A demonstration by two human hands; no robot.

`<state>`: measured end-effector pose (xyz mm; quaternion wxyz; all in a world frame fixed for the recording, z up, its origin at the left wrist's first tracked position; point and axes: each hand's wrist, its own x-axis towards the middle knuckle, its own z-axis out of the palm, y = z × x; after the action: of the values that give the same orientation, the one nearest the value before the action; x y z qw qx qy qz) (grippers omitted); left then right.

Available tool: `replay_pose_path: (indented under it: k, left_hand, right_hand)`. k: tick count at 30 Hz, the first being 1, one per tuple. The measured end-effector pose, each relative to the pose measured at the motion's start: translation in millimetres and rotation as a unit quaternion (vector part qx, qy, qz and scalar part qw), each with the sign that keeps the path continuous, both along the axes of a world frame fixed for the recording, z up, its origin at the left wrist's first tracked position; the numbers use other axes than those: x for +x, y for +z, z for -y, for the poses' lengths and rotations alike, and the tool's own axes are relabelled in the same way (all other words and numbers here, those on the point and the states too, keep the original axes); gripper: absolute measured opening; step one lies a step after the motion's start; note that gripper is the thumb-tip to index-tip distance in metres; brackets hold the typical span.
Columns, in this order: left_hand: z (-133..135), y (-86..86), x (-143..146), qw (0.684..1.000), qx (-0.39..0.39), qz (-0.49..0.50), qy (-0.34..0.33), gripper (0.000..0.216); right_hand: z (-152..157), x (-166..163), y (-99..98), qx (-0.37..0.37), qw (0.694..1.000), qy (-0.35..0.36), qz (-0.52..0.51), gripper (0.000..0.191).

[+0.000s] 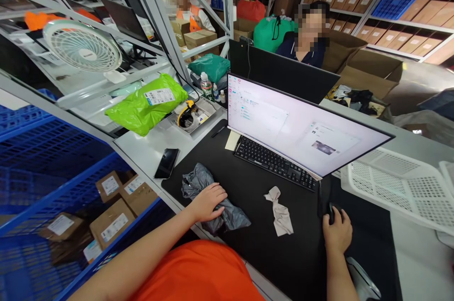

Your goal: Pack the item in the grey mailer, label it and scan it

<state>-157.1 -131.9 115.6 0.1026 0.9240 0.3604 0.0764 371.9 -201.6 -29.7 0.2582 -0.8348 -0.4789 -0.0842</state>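
Note:
My left hand (210, 201) lies on a crumpled grey plastic bag (236, 216), its fingers stretched out over the top and the thumb apart. Part of the bag is hidden under the palm. At the right, my right hand (337, 232) is wrapped round a black computer mouse (331, 213) on the dark desk mat (276, 263). Between the two hands lies a crumpled light beige strip of cloth or paper (281, 216). Behind it stand a black keyboard (273, 163) and a lit monitor (298, 123) with chat-like windows.
A black phone (166, 163), green parcel (149, 104) and box of small items (195, 116) are on the left. Blue crates (142, 216) with cartons stand beside the desk. White baskets (400, 187) are right. A person (308, 36) sits behind the monitors; another is farther back.

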Motion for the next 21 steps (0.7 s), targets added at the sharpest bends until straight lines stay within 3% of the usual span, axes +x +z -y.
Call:
replay_pose_path:
  k: [21]
  left_hand:
    - [0.3,1.1,0.0,1.000,0.000,0.001,-0.001,0.036]
  right_hand:
    - [-1.6,2.3,-4.3,0.021,0.999,-0.023,-0.032,0.057]
